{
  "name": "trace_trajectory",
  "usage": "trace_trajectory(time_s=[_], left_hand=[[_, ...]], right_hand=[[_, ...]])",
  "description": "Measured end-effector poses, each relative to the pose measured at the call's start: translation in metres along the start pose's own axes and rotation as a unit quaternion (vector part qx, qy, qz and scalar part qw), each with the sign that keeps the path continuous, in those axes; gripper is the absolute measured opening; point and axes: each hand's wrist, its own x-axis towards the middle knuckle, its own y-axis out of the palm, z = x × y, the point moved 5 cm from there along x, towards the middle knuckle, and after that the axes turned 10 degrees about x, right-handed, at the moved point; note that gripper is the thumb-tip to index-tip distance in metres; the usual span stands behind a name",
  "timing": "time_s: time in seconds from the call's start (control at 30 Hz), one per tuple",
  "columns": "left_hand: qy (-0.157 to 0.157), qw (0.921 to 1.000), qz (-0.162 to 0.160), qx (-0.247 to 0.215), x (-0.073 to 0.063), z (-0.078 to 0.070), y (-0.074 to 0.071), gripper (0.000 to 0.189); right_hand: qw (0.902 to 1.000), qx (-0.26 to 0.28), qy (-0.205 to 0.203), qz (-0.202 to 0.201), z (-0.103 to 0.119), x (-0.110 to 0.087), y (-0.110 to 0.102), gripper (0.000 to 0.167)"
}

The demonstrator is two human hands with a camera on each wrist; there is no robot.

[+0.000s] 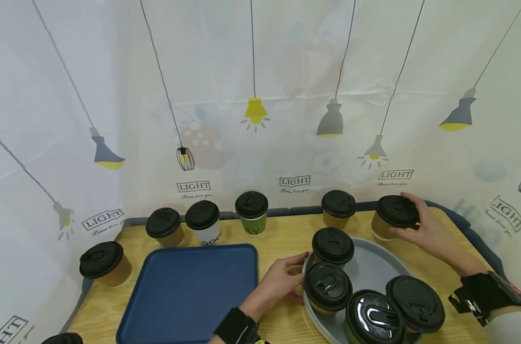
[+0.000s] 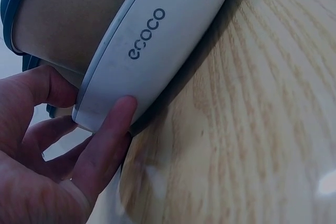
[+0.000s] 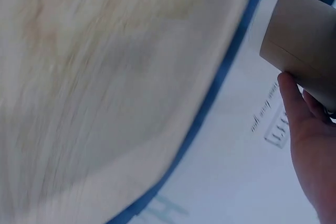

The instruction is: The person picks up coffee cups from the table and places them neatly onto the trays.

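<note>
At the back right of the table, my right hand [image 1: 432,236] holds a brown paper coffee cup [image 1: 382,228] with a black lid. Fingers touch the side of that cup [image 3: 302,40] in the right wrist view. My left hand [image 1: 279,283] pinches the left rim of a round grey tray [image 1: 369,263]. The left wrist view shows the tray's outer wall [image 2: 157,45], marked "ecoco", between thumb and fingers. Several lidded cups stand on this tray, among them a black-lidded cup [image 1: 332,244] and a glossy-lidded cup [image 1: 374,315].
A blue rectangular tray [image 1: 191,291] lies left of the grey one. Around its far and left sides stand more lidded cups, including a green cup [image 1: 253,224], a white cup [image 1: 208,234] and a brown cup [image 1: 116,272]. Another brown cup [image 1: 335,220] is behind the grey tray. A printed curtain [image 1: 286,143] hangs behind.
</note>
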Motion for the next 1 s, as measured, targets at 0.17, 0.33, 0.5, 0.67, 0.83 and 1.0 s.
trace_trajectory(time_s=[0.17,0.33,0.5,0.67,0.83,1.0], left_hand=[[0.007,1.0,0.002,-0.002,0.0,-0.002,-0.002,0.059],[0.011,0.9999,0.007,-0.01,0.0,-0.002,-0.001,0.059],[0.011,0.9998,0.01,-0.012,0.001,-0.001,0.002,0.06],[0.01,0.9999,0.008,-0.008,0.001,-0.002,0.002,0.06],[0.011,0.9998,0.008,-0.01,0.002,-0.002,0.002,0.06],[0.01,0.9999,0.008,-0.01,0.002,-0.001,0.001,0.059]], right_hand=[[0.9999,0.001,0.012,-0.004,0.01,-0.018,-0.016,0.104],[0.9996,0.026,0.011,0.005,0.022,-0.034,-0.023,0.104],[0.9984,0.05,0.006,0.025,0.03,-0.048,-0.024,0.102],[0.9954,0.078,-0.013,0.055,0.035,-0.055,-0.018,0.098],[0.9889,0.111,-0.035,0.092,0.037,-0.059,-0.01,0.097],[0.9811,0.134,-0.043,0.132,0.036,-0.06,-0.002,0.097]])
